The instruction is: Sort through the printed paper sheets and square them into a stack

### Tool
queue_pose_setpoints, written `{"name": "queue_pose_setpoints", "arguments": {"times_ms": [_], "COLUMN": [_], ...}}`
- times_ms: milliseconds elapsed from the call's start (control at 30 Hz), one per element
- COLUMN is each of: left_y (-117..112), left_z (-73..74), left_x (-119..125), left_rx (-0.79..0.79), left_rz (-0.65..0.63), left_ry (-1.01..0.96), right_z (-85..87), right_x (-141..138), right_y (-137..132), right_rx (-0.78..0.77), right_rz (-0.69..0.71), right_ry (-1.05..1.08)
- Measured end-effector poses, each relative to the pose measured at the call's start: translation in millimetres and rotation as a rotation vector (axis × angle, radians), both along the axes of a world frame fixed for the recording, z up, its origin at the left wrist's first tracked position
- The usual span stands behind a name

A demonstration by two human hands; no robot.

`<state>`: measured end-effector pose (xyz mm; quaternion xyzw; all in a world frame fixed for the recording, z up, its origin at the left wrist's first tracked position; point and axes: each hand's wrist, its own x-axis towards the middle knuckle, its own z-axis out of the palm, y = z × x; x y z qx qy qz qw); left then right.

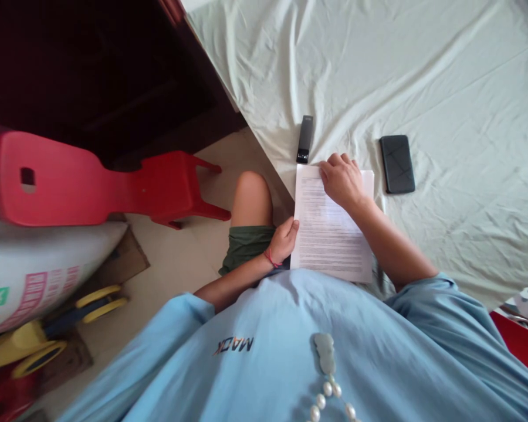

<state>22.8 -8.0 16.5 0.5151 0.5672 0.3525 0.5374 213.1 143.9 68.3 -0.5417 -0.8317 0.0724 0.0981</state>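
A stack of printed white sheets [328, 234] lies at the near edge of a bed covered with a pale sheet [422, 76]. My left hand [284, 240] grips the stack's left edge, thumb on top, a red string around the wrist. My right hand [341, 179] rests on the stack's top, fingers curled at the upper left corner of the top sheet. A slim black remote-like device [305, 139] lies just beyond the paper. A black phone [397, 163] lies face up to the right of my right hand.
A red plastic chair [92, 181] lies tipped on the floor to the left. A white printed sack [35, 269] and a yellow and blue toy [48, 334] sit lower left. Dark wooden furniture [92, 70] stands behind. A red object [519, 340] shows at the right edge.
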Motion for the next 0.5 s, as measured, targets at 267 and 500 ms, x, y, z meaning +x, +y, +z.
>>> {"name": "queue_pose_setpoints", "arguments": {"times_ms": [267,500], "left_y": [2,0], "left_z": [-4.0,-0.1], "left_x": [8,7], "left_rx": [-0.120,-0.098], "left_rz": [0.024,-0.003], "left_ry": [-0.157,-0.119], "right_z": [10.4,14.8], "right_x": [-6,-19], "right_y": [-1,-16], "right_rx": [0.043,-0.063], "right_rz": [0.072,0.472], "right_ry": [0.058,0.091]}}
